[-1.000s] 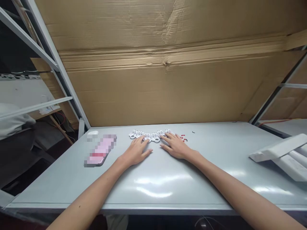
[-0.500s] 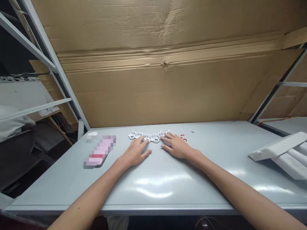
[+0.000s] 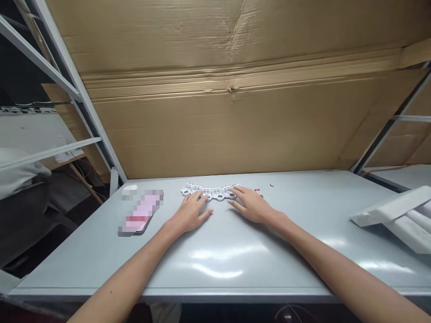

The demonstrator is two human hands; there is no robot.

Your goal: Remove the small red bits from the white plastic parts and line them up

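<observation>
Several small white plates with round holes (image 3: 218, 194) lie in a curved row on the grey table. Their exact kind is too small to make out. My left hand (image 3: 191, 211) rests over the left-middle part of the row, fingertips on or just at the plates, fingers spread. Over the right end of the row is my right hand (image 3: 251, 204), palm down with its fingers apart, covering part of the last plates. Neither hand grips anything. Small red pieces (image 3: 257, 190) show just beyond my right hand, partly hidden by it.
A pink phone-like slab (image 3: 143, 211), partly blurred out, lies on the left of the table (image 3: 215, 251), with a small white item (image 3: 129, 190) behind it. White folded packaging (image 3: 397, 215) sits at the right. A cardboard wall (image 3: 215, 134) closes off the back.
My right hand has shifted slightly to the right and away from me, uncovering more of one plate and covering more of the red pieces. The left hand stays nearly still.
</observation>
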